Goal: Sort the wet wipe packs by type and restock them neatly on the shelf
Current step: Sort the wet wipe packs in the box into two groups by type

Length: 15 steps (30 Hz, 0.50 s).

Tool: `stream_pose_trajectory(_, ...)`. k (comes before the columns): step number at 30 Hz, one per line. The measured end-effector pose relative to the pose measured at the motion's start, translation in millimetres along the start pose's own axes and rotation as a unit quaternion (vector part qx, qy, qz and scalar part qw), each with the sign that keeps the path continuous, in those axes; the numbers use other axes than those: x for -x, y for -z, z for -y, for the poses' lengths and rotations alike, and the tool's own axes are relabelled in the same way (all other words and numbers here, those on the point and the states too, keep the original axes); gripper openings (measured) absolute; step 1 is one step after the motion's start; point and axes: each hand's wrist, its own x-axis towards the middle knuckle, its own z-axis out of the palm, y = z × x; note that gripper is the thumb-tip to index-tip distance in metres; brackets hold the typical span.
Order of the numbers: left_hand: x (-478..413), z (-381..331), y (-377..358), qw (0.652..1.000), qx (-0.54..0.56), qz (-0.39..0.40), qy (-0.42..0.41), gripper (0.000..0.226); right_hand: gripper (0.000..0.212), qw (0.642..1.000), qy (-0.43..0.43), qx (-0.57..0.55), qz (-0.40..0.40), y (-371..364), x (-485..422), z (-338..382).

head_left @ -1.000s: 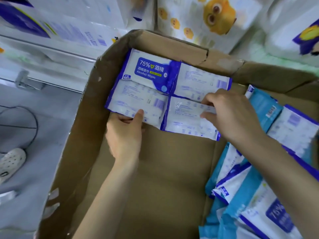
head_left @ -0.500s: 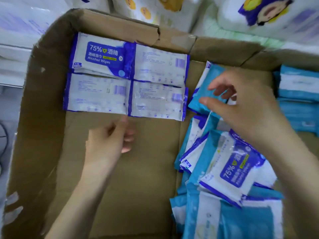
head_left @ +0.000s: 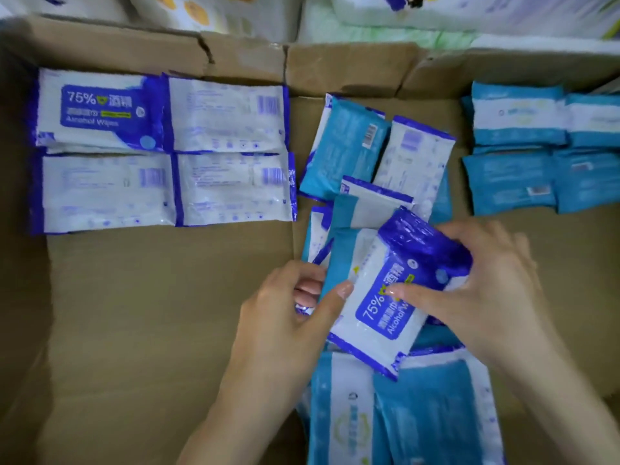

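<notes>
A white and dark-blue alcohol wipes pack (head_left: pixel 382 317) lies tilted on top of a mixed pile (head_left: pixel 379 169) of dark-blue and teal packs in the middle of the cardboard box. My left hand (head_left: pixel 285 317) pinches its left edge, thumb on top. Over its right end, my right hand (head_left: pixel 483 286) grips with fingers across the label. Several dark-blue packs (head_left: pixel 161 152) lie in neat rows at the box's back left. Teal packs (head_left: pixel 543 149) sit stacked at the back right.
The cardboard box (head_left: pixel 151 323) has bare floor at front left and raised flaps along the back (head_left: pixel 335 65). More teal packs (head_left: pixel 402 411) lie at the front under my arms. Large printed product bags (head_left: pixel 436 15) stand behind the box.
The view swung right. My hands left the sorted dark-blue rows, moved onto the mixed pile and closed together on one alcohol wipes pack.
</notes>
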Motion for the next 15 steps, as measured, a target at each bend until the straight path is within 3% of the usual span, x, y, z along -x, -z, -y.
stream_pose_trajectory(3,1,-1,0,1.000,0.015,0.001,0.014,0.008,0.043,0.997,0.034,-0.061,-0.011,-1,0,-4)
stream_pose_trajectory(9,2,3,-6,0.999,-0.003,0.045,0.016,0.030,0.036,0.985,-0.032,-0.167,0.014,4,-5,-26)
stream_pose_trajectory(12,4,-1,-8,0.999,-0.010,0.048,0.016,0.030,0.034,0.981,-0.020,-0.189,0.048,11,-3,-26)
stream_pose_trajectory(15,9,-6,-5,0.993,0.064,0.089,0.051,0.025,0.037,0.981,-0.014,-0.154,0.117,19,-1,-27)
